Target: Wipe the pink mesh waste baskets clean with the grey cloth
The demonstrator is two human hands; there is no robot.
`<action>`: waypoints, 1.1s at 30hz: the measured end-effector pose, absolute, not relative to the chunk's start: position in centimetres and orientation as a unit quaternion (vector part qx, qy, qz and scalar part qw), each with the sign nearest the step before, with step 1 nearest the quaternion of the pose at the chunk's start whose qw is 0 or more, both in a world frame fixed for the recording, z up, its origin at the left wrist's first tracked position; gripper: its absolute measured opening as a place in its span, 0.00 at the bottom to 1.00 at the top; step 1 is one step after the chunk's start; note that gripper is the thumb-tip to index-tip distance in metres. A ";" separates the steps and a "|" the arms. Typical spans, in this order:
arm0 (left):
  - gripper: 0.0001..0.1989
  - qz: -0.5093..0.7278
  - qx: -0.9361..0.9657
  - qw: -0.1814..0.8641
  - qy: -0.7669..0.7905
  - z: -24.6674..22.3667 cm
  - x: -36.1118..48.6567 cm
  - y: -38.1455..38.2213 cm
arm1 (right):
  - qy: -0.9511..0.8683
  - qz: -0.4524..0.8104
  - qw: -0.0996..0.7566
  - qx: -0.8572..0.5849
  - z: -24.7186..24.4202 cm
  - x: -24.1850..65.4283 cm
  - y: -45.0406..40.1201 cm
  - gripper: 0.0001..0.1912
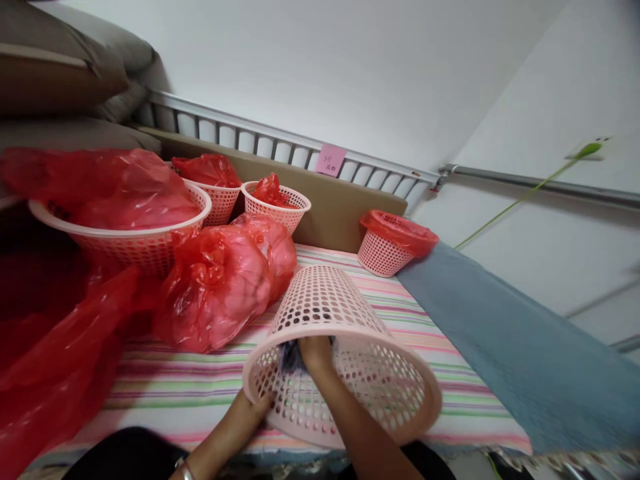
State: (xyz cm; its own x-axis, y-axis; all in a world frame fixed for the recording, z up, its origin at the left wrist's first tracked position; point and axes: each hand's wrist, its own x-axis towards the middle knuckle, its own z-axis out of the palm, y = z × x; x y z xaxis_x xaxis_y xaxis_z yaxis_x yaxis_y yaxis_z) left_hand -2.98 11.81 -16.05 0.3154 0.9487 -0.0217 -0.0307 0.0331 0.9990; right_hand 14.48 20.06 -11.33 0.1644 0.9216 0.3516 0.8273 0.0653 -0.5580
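Left hand [260, 402] grips the rim of a tipped pink basket [345, 332]; right hand [316, 352], arm reaching inside, clutches a dark cloth [291, 359], fingers mostly hidden.

Room, apparently sleeping quarters; whether home or dormitory cannot be determined. Classification is supported by striped cloth [440, 347], spread over a blue cover [500, 320] like bedding; a slatted metal rail [287, 137], set before a white wall [350, 60]; and grey-brown cushions [113, 57], stacked at far left.

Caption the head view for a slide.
Right hand with a dark cloth inside a tipped pink basket, left hand on its rim.
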 end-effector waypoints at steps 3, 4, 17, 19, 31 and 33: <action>0.31 0.410 0.569 0.585 0.408 -15.4 -3.2 11.6 | -0.645 0.077 0.342 -0.679 -11.7 14.1 24.4 0.21; 0.30 0.409 0.559 0.596 0.405 -15.2 -3.3 11.5 | -0.651 0.083 0.336 -0.676 -11.8 14.0 25.3 0.20; 0.37 0.426 0.483 0.668 0.372 -15.5 -2.9 11.6 | -0.690 0.150 0.217 -0.674 -12.1 13.3 17.9 0.20; 0.38 0.449 0.495 0.667 0.331 -15.1 -2.8 11.6 | -0.698 0.153 0.212 -0.667 -12.1 13.1 14.4 0.18; 0.30 0.420 0.563 0.603 0.378 -13.1 -5.9 11.8 | -0.727 0.123 0.177 -0.652 -11.9 13.5 10.6 0.21; 0.35 0.387 0.544 0.630 0.398 -13.4 -5.8 11.7 | -0.722 0.110 0.186 -0.657 -11.9 13.5 12.4 0.20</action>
State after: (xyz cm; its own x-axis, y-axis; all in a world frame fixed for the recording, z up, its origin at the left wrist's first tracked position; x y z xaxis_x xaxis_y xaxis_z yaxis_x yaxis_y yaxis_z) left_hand -5.80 11.66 -13.39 0.3845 0.9197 -0.0801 -0.0544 0.1092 0.9925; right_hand 13.48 12.37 -11.90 -0.0674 0.9899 0.1245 0.9083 0.1125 -0.4028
